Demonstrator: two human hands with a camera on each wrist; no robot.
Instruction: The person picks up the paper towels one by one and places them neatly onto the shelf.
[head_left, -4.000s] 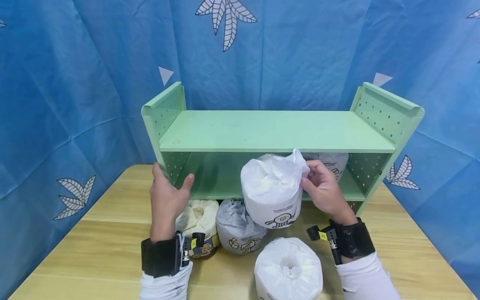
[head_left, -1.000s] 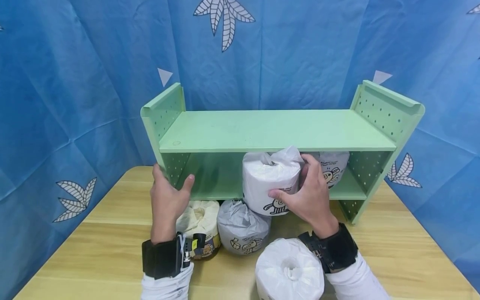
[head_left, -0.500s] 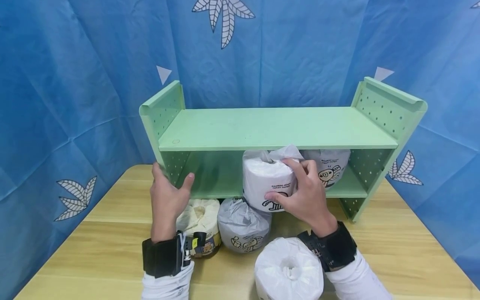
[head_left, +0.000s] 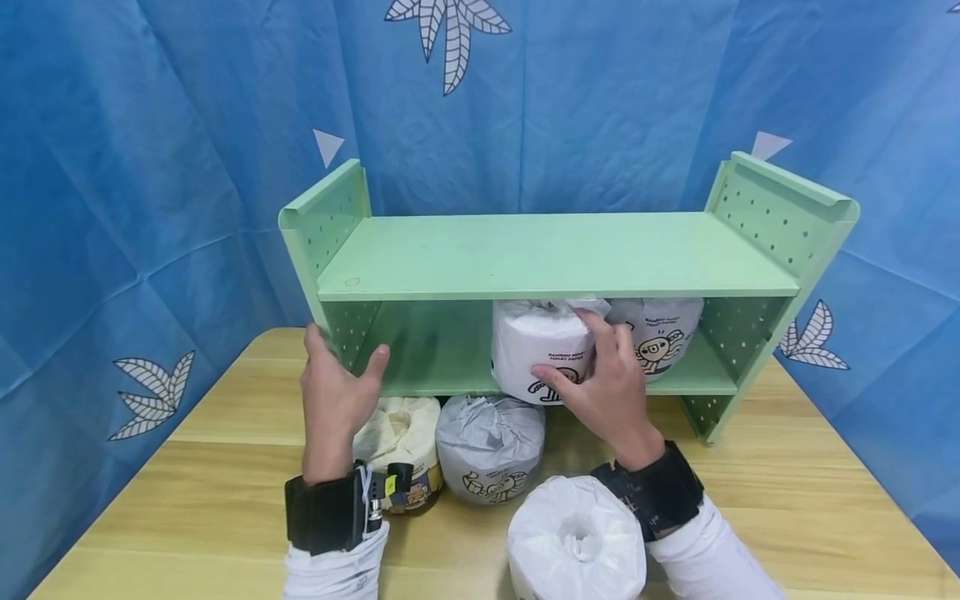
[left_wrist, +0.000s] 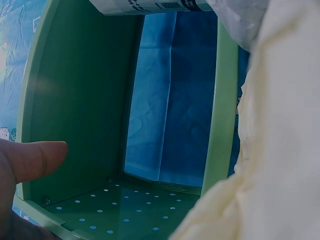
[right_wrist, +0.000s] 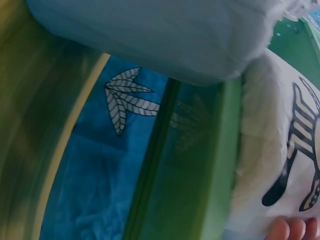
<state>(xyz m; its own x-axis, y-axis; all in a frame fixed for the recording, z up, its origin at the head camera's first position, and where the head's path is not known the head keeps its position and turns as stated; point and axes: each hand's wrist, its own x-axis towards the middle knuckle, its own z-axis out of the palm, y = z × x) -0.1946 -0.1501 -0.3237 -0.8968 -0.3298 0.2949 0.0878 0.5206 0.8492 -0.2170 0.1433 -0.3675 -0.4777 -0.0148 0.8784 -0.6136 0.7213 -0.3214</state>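
Note:
My right hand (head_left: 611,392) grips a white-wrapped toilet roll (head_left: 517,354) at the front of the green rack's (head_left: 555,254) lower shelf, thumb across its printed face. The roll's top reaches under the upper board. In the right wrist view, fingertips (right_wrist: 297,230) show against its wrapper. Beside it, farther right on the shelf, stands another wrapped toilet roll (head_left: 667,333). My left hand (head_left: 337,400) is at the rack's left side panel, fingers along the outside and the straight thumb raised at the inner side. The left wrist view shows that thumb (left_wrist: 42,157) before the lower shelf.
On the wooden table (head_left: 187,492) before the rack stand a cream toilet roll (head_left: 401,433) and a grey-wrapped toilet roll (head_left: 491,442). A white toilet roll (head_left: 577,542) stands nearer, close to my right wrist. A blue curtain (head_left: 600,100) hangs behind.
My right hand has shifted from pinching the wrapper's corner to gripping the roll's side. The roll has gone back into the lower shelf, its top now under the board. My left hand stays put.

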